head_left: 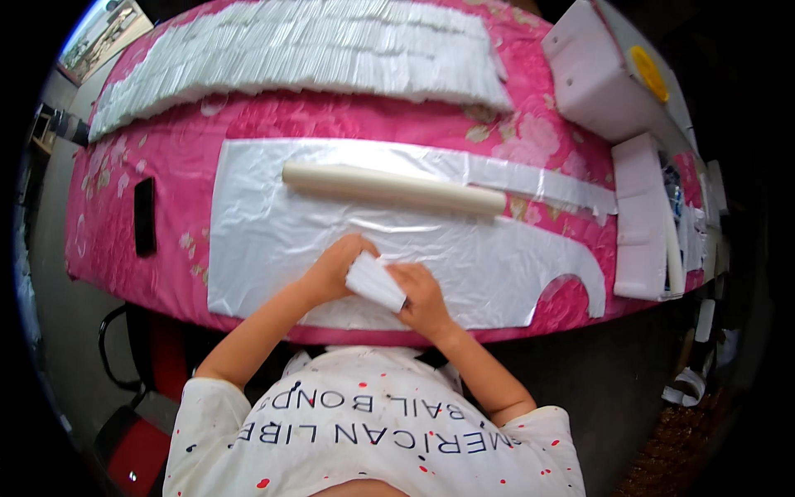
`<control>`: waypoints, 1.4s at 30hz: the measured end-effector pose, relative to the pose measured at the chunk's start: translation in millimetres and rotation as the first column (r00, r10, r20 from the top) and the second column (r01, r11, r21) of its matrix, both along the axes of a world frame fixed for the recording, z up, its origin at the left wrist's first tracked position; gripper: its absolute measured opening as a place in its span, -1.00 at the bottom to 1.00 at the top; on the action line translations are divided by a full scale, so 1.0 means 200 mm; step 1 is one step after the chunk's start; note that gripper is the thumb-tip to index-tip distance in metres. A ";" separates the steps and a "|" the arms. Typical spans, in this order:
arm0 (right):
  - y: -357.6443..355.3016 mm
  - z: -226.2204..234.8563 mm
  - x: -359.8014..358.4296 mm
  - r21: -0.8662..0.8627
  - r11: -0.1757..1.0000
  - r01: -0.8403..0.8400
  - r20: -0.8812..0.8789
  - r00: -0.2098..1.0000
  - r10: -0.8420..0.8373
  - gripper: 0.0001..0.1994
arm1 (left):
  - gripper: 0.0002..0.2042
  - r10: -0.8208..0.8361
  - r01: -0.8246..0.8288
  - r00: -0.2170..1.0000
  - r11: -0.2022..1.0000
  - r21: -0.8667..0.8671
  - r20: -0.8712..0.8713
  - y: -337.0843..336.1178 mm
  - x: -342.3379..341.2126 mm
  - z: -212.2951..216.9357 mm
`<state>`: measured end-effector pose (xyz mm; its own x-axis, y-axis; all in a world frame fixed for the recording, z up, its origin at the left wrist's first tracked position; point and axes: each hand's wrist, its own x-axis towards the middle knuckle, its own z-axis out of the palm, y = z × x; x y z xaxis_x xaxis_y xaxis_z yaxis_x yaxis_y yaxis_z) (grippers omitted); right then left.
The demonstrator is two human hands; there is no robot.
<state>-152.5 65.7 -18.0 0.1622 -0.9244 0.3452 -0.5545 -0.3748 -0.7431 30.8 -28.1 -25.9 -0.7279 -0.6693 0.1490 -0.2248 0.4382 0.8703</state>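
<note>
Between my two hands is a small stack of thin white folded pieces (375,282), held over a silvery-white plastic sheet (257,240). My left hand (338,263) closes on the stack's left end, and my right hand (420,296) grips its right end. Just beyond my hands a long cream-coloured roller (393,188) lies across the sheet. The sheet has a round cut-out at its right end, where the pink cloth shows. What the pieces are made of I cannot tell.
Rows of similar white folded pieces (306,54) cover the far side of the pink flowered tablecloth (103,219). A black phone (145,217) lies at the left. White foam boxes (638,211) stand at the right, one with a yellow ring (648,73). Red chairs (132,451) are at lower left.
</note>
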 end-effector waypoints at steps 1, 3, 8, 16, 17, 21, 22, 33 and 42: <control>0.00 -0.01 -0.01 -0.006 1.000 -0.001 -0.006 1.000 0.001 -0.54 | -0.44 -0.019 0.019 1.000 1.000 -0.024 0.024 0.00 0.01 0.01; 0.00 -0.01 -0.04 0.007 1.000 -0.012 -0.028 1.000 0.012 -0.59 | -0.24 -0.089 0.089 0.993 0.996 0.002 0.080 -0.01 0.00 0.06; 0.00 0.10 -0.18 0.026 0.996 0.087 0.104 0.991 -0.089 -0.65 | 0.02 0.037 -0.013 0.988 0.988 -0.155 0.147 -0.03 0.10 0.11; -0.68 0.36 -0.86 0.022 0.826 0.564 0.114 0.819 -0.562 -0.77 | -0.05 0.462 -0.351 0.844 0.860 -0.372 0.272 0.00 0.56 0.04; -0.84 0.40 -0.94 -0.147 0.804 0.576 0.186 0.815 -0.549 -0.81 | -0.06 0.462 -0.330 0.839 0.852 -0.407 0.287 0.00 0.59 0.02; -1.44 0.41 -1.29 -0.271 0.637 0.722 -0.013 0.659 -0.752 -0.74 | -0.11 0.482 -0.306 0.811 0.832 -0.463 0.331 0.00 0.63 -0.01; -1.58 0.38 -1.38 -0.237 0.604 0.761 -0.055 0.610 -0.790 -0.74 | -0.11 0.486 -0.311 0.806 0.834 -0.457 0.338 -0.01 0.63 -0.01; -2.24 0.09 -1.47 -0.238 0.623 0.745 -0.342 0.536 -0.772 -0.75 | -0.13 0.504 -0.338 0.792 0.832 -0.440 0.344 0.01 0.65 -0.04; -2.21 0.02 -1.52 0.078 0.885 0.459 -0.203 0.877 -0.436 -0.58 | -0.16 0.513 -0.354 0.789 0.828 -0.435 0.337 0.02 0.66 -0.06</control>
<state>-455.6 -375.5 -14.7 -0.2314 -0.9449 0.2318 -0.7662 0.0302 -0.6419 162.8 -25.1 -37.1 -0.4127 -0.8948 0.1704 -0.7691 0.4425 0.4611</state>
